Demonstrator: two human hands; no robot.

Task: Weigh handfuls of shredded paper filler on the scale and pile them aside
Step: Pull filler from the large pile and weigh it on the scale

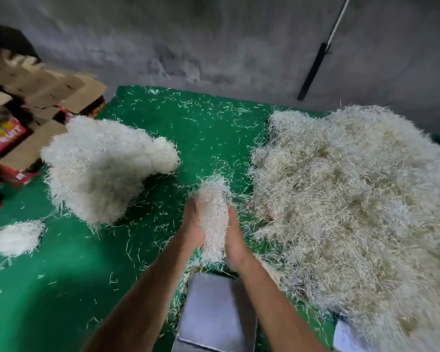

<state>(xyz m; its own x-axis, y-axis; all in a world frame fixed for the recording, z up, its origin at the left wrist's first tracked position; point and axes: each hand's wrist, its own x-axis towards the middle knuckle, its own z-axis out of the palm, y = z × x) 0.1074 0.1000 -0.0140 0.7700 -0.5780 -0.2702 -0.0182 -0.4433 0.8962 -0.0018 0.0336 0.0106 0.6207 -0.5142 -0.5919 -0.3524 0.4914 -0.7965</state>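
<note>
Both hands are raised at centre frame with a handful [214, 219] of shredded paper pressed between them. Left hand [193, 224] cups the wad from the left, right hand [235, 240] from the right; fingers are mostly buried in the shreds, curled round the wad as far as I can see. Motion blur on both.

Handful sits above and just beyond the scale [214, 313], a grey square platform at bottom centre. Platform is bare. No readout visible from this angle.

Right of the hands: the large loose heap [353, 212], yellowish, filling the right half of the frame and lapping the scale's right edge. Probably the supply.

Left of the hands, apart from them: a whiter pile [99, 163] at middle left. A small clump [17, 237] lies further down at the left edge. Probably the weighed portions.

All rest on a green surface [61, 288] strewn with stray shreds. Cardboard boxes [36, 97] are stacked at upper left. A dark-handled pole [315, 67] leans on the grey wall at upper right.

Step, judged: handful is off the scale and forward of it. Either weighed and heading to the left pile, or gathered and about to be set down; cannot tell which.

Next move: if weighed, carry left and release onto the pile without shedding. If not, lower onto the platform centre, clear of the heap edge, and let go fully.
</note>
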